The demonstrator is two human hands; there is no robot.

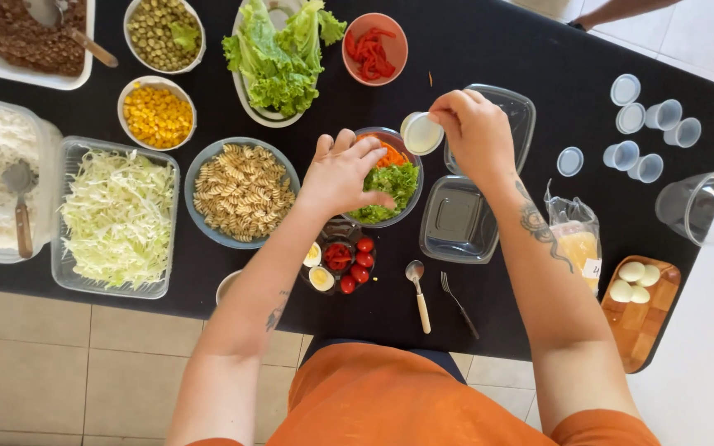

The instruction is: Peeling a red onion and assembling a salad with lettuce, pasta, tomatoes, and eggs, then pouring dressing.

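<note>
Right hand [477, 132]: raised over the black table [497, 49], wrist bent, fingertips pinching a small sauce cup [421, 133] tilted just above the salad bowl's [390, 177] rim. Left hand [342, 175]: palm down, fingers loosely spread, resting on the bowl's left edge over the green leaves. Just below the bowl: a small dish of cherry tomatoes and egg halves [342, 256]. Right of the bowl: empty clear containers [460, 219]. Left: pasta bowl [241, 192], shredded cabbage tray [117, 216].
</note>
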